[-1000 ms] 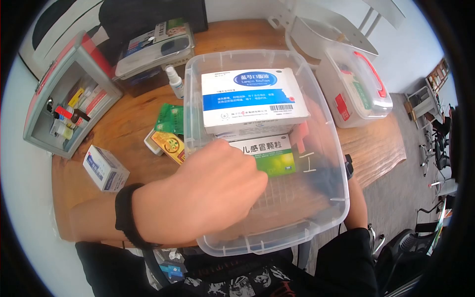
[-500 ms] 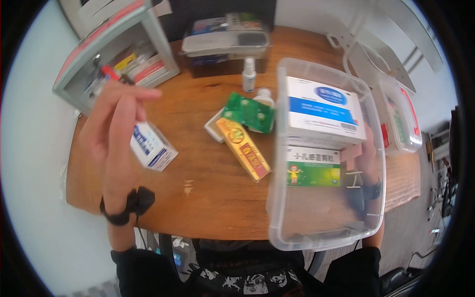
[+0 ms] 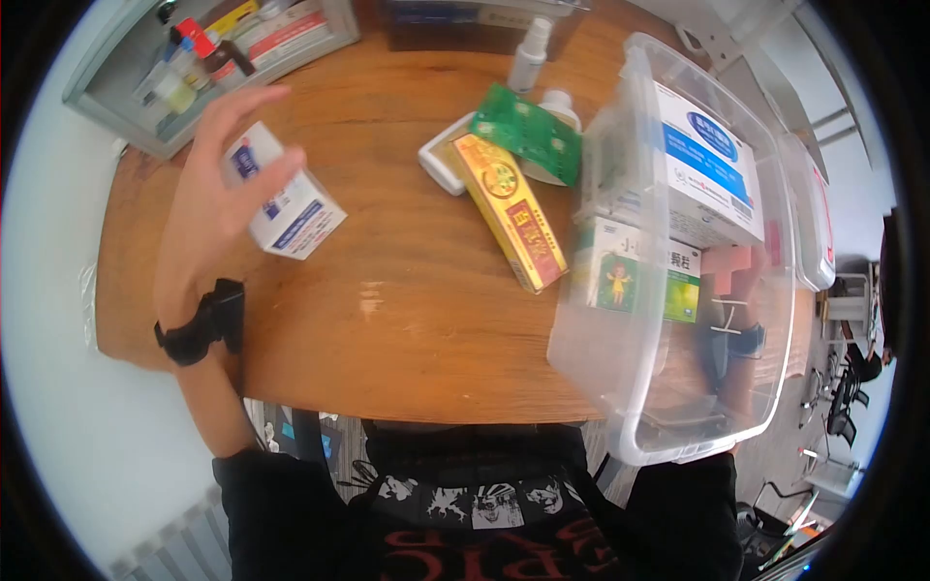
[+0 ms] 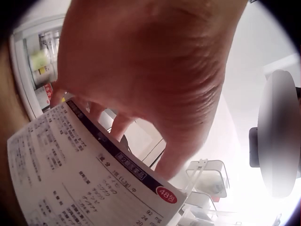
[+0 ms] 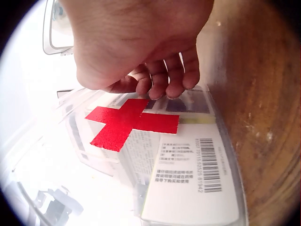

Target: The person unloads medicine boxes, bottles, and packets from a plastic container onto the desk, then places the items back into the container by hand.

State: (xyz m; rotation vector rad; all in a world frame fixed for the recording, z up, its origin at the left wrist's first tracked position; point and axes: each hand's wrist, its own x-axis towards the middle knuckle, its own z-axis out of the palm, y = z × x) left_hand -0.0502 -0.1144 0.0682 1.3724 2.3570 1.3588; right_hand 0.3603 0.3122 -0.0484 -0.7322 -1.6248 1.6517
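My left hand (image 3: 218, 194), thumb and fingers spread, reaches over a white medicine box with blue print (image 3: 305, 228) on the left of the table. In the left wrist view, the fingers extend behind the top edge of this box (image 4: 84, 160), and the thumb tip is close to its corner. My right hand (image 5: 146, 47) lies at the outer wall of a clear plastic bin (image 3: 605, 373), its fingertips against the side above a red cross (image 5: 124, 123). Inside the bin are a white-and-blue medicine box (image 3: 717, 150) and a green-and-white box (image 3: 620, 276).
Mid-table lie a yellow box (image 3: 513, 218) and a green packet (image 3: 533, 136), near a white bottle (image 3: 559, 99) and a spray bottle (image 3: 528, 60). A medicine cabinet (image 3: 325, 56) stands at the back left. Behind the bin is a lidded container (image 3: 819, 237).
My left hand has left the bin and moved left to the white medicine box. The bin has shifted right across the view and now tilts, with the right hand still at its side.
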